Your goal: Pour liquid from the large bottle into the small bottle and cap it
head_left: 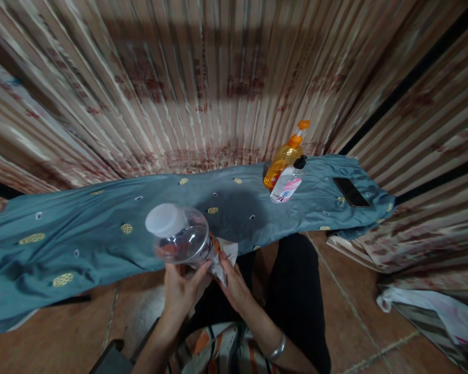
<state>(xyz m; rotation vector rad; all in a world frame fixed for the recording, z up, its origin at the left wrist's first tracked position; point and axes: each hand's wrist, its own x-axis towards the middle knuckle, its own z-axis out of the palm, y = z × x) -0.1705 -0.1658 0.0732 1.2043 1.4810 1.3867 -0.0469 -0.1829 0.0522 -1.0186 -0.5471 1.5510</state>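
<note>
A clear plastic bottle (191,234) with a wide white cap (166,221) is tilted above the near edge of the blue-green cloth (101,223). Fingers of my left hand (181,288) wrap round its underside. My right hand (232,283) pinches a crumpled white tissue or wipe (228,254) against the bottle's lower end, near an orange and dark label. Part of the label is hidden by the fingers and the tissue.
At the back right of the cloth stand an orange pump bottle (281,163) and a clear bottle with a black cap (287,183). A dark phone (351,191) lies farther right. Pleated curtains (218,78) hang behind.
</note>
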